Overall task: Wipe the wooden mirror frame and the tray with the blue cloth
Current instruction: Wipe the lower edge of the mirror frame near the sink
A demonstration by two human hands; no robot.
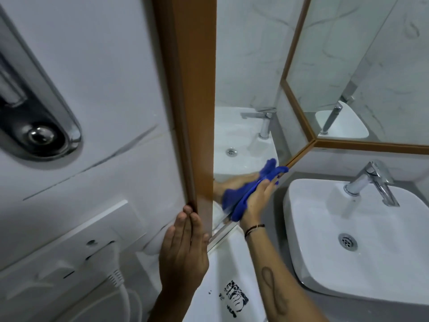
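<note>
The wooden mirror frame (192,94) is a tall brown post running down the middle of the head view, part of a mirrored door swung out from the wall. My left hand (183,249) rests flat against its bottom corner, fingers together and pointing up. My right hand (257,201) presses the blue cloth (246,196) against the lower edge of the mirror, where the cloth and hand are reflected in the glass. No tray can be made out.
A white sink (320,233) with a chrome faucet (371,180) sits on a grey counter at the right. A second framed mirror (362,145) hangs behind it. A white socket plate with a plugged cord (111,275) and a chrome fixture (37,126) are on the left wall.
</note>
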